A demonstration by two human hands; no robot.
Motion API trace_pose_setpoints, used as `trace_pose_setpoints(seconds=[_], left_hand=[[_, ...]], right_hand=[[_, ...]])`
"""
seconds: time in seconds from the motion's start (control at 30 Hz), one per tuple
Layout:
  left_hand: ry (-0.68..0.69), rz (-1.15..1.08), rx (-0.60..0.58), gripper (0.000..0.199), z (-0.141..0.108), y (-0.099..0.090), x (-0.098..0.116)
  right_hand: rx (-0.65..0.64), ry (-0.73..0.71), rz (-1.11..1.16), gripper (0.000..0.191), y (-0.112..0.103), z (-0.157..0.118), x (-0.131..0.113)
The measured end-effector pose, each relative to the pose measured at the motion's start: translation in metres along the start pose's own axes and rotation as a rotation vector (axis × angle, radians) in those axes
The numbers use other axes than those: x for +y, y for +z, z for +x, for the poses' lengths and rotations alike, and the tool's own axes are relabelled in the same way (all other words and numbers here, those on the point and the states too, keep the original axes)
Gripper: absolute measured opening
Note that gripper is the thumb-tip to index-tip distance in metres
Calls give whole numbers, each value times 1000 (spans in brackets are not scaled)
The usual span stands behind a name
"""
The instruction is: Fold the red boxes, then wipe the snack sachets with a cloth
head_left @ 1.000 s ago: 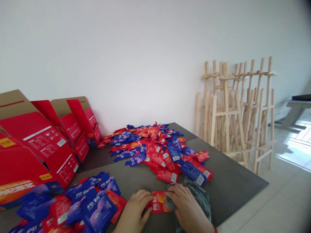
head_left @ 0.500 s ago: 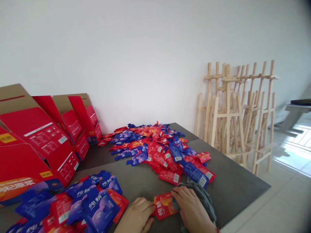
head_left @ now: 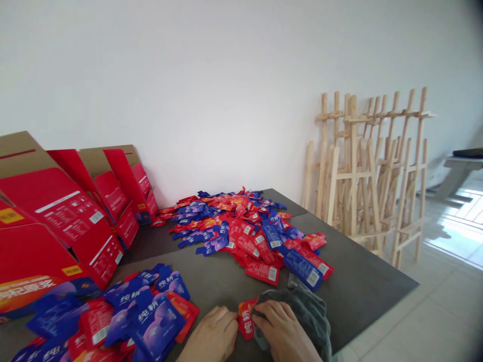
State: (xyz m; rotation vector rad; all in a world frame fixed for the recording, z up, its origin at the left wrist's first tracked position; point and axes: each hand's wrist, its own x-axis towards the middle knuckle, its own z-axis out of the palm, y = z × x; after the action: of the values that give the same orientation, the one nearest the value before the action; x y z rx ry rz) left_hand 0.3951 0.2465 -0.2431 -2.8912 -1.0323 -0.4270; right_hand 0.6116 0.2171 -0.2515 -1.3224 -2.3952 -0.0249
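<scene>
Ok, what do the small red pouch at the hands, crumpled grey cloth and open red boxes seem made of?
Small red pouch: probably smooth plastic or foil film, thin and brightly printed.
Crumpled grey cloth: soft matte fabric, in loose folds.
Open red boxes: likely cardboard, smooth printed faces, brown inside.

To our left stand open red cartons [head_left: 58, 203] before a white wall [head_left: 211, 100]; to our right we see pale wooden easels [head_left: 353, 151] on a tiled floor [head_left: 441, 296], and farther off a grey table [head_left: 458, 174] bearing a dark object [head_left: 470, 152].
</scene>
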Motion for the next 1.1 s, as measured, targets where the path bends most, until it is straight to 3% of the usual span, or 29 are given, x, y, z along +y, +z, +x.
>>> trace_pose_setpoints(seconds=[0.17, 0.3, 0.43, 0.6, 0.73, 0.97, 1.1], left_hand=[[-10, -36, 2, 22, 2, -8, 1], [-51, -68, -16, 34, 6, -16, 4], [-15, -188, 16, 33, 9, -17, 4], [23, -263, -41, 44, 9, -18, 0], [28, -209, -68, 45, 6, -18, -1], [66, -143, 17, 43, 5, -8, -3], [64, -159, 60, 36, 8, -12, 0]], right_hand=[[-126, 209, 18, 59, -27, -13, 25], [-117, 340, 25, 66, -35, -14, 30], [-91, 268, 91, 66, -31, 1, 8], [-161, 153, 198, 50, -22, 23, -14], [-126, 207, 224, 44, -25, 22, -5], [-91, 325, 127, 58, -34, -3, 31], [-51, 314, 83, 57, -45, -4, 27]])
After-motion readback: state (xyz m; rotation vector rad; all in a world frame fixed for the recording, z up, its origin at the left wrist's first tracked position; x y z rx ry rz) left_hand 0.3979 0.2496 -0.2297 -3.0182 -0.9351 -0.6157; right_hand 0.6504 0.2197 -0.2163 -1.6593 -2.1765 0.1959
